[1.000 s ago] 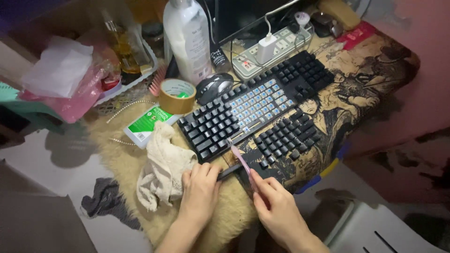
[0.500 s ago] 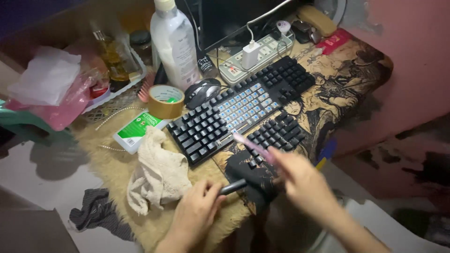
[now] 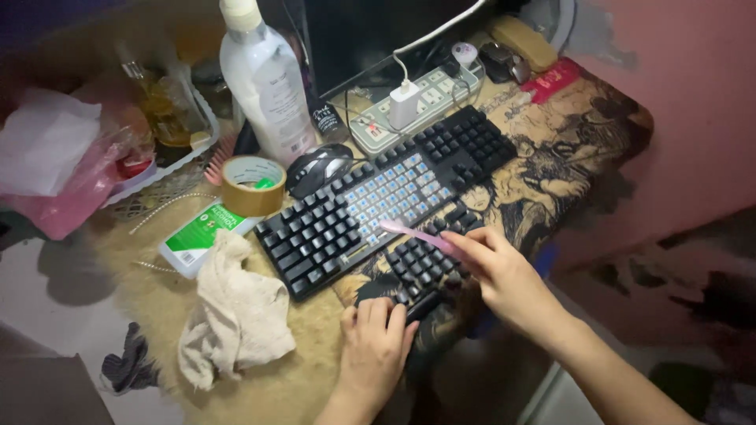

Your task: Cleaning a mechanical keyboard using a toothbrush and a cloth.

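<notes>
Head view: right hand [image 3: 504, 279], grip closed on pink toothbrush [image 3: 417, 234], bristles over keyboard [image 3: 378, 197]. Left hand [image 3: 376, 342], fingers curled on loose black keycaps [image 3: 421, 264] at table [image 3: 575, 142] edge. Cloth [image 3: 232, 315] beside keyboard.

Crowded around the keyboard [image 3: 378, 201]

Behind it, mouse [image 3: 317, 167], tape roll [image 3: 253, 185] and power strip [image 3: 409, 98] block; only its right side lies open.
</notes>
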